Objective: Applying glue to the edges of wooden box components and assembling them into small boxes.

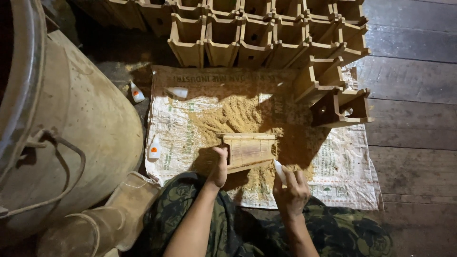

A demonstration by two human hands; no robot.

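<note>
Two hands work over the sack's (181, 128) near edge: the left hand (219, 166) grips a small wooden box (248, 150) lying in sawdust (238, 116), the right hand (290, 190) is closed round a glue bottle (279, 171). Many finished boxes (266, 33) line the far edge; this one appears unfinished.

Your left hand (219, 166) is covering the near left corner of the small pale wooden box (248, 150), so its grip there is hard to judge. Your right hand (291, 190) is hiding most of the small white glue bottle (278, 170); only the tip is showing. The big dusty metal drum (71, 119) is running off the left edge. The stacked pale wooden boxes (266, 28) are getting cut by the top edge. The printed white woven sack (342, 166) is disappearing under heaped sawdust (233, 116).
</note>
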